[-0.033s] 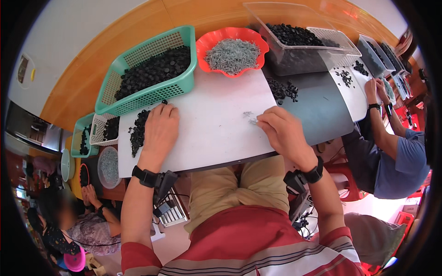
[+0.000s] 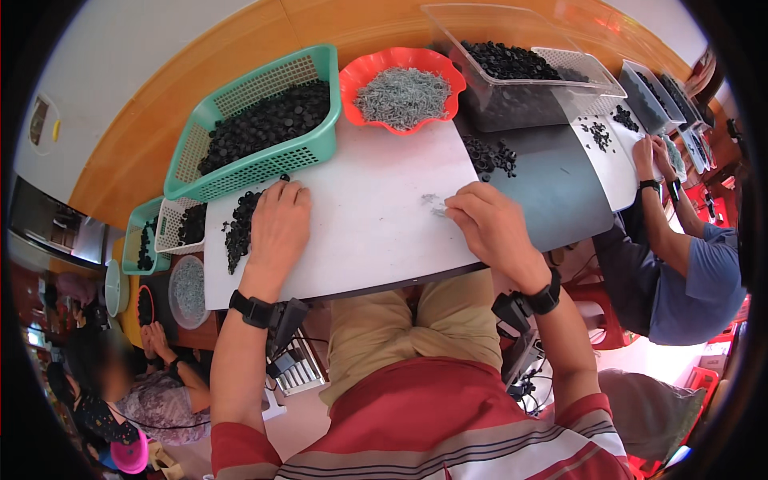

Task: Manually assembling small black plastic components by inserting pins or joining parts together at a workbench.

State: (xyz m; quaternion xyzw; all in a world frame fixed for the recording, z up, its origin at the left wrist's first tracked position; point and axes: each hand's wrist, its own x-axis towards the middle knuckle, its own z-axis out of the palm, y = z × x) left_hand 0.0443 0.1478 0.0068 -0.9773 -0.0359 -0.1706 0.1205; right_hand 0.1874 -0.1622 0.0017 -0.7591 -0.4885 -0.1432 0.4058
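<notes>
On the white work surface (image 2: 360, 232), my left hand (image 2: 282, 220) rests palm down with fingers curled. A small black round part (image 2: 285, 178) shows at its fingertips, near the green basket. Beside that hand, to its left, lies a pile of loose black parts (image 2: 238, 232). Over at the right, my right hand (image 2: 490, 224) has thumb and forefinger pressed together at several small, thin silver metal pieces (image 2: 437, 210). Whether a piece sits within that pinch is hidden by the fingers.
A green basket (image 2: 252, 172) of black parts, a red scalloped bowl (image 2: 364, 64) of metal pieces and a clear bin (image 2: 512, 112) line the back. More black parts (image 2: 492, 156) lie on a dark mat (image 2: 552, 192). Co-workers' hands (image 2: 650, 156) are at right, others (image 2: 156, 340) at left.
</notes>
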